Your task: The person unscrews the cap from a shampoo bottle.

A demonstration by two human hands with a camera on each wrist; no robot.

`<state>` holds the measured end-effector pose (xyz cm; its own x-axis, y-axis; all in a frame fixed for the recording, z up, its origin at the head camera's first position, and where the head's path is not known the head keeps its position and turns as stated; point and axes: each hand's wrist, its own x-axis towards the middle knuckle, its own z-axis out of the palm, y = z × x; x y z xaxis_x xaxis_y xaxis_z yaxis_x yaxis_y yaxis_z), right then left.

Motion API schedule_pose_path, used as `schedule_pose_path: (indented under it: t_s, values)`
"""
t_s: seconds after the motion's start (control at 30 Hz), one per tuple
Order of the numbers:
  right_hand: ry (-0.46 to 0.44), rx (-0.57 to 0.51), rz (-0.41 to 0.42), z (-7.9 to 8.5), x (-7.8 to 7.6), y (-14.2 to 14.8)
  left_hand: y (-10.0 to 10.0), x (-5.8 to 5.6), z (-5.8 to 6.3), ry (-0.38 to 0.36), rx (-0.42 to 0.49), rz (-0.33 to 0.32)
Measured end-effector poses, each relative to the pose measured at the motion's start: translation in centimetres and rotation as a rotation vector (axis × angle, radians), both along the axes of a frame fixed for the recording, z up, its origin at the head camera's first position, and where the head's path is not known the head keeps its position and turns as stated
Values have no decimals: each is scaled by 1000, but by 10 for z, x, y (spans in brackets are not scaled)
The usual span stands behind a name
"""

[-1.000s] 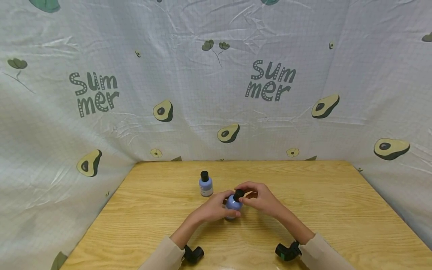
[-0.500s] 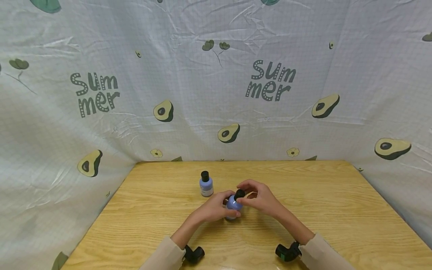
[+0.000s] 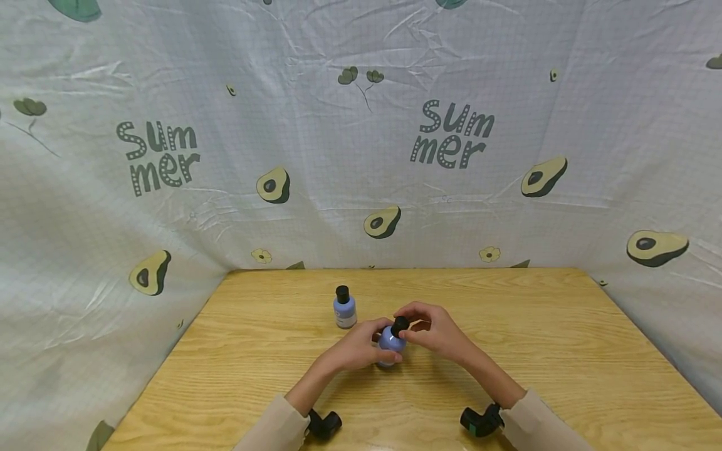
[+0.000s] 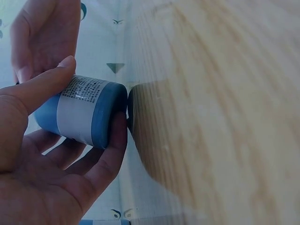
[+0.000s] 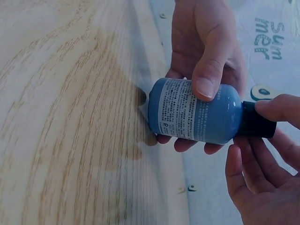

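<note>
A blue bottle (image 3: pixel 390 340) with a white printed label and a black cap (image 3: pixel 400 325) leans slightly to the right in the head view. Around its body my left hand (image 3: pixel 356 346) is wrapped, the thumb lying over the label in the right wrist view. My right hand (image 3: pixel 434 330) pinches the black cap between thumb and fingers. In the left wrist view the bottle's base (image 4: pixel 110 116) is close to the tabletop; whether it touches I cannot tell. A second blue bottle (image 3: pixel 345 312) with a black cap stands upright behind and left of my left hand.
Both hands work over a wooden table (image 3: pixel 271 313). A pale curtain (image 3: pixel 316 125) printed with avocados and lettering hangs along its back and sides. Black wrist cameras sit below each forearm, the left one (image 3: pixel 325 426) and the right one (image 3: pixel 481 421).
The right hand's fingers shift slightly around the cap: lifted a little half a second ago, back closer now. My left hand and both bottles stay in place.
</note>
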<state>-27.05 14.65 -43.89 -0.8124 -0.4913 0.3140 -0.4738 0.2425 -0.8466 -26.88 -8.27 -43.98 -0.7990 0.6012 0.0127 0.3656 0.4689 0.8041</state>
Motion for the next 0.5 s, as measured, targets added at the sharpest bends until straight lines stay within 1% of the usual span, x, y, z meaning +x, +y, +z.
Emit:
schedule_pose_path:
  t_s: [0.2, 0.5]
  values:
    - [13, -1, 19, 0, 1, -1, 0, -2, -2, 17, -1, -8]
    - [19, -13, -53, -2, 0, -2, 0, -1, 1, -7, -2, -10]
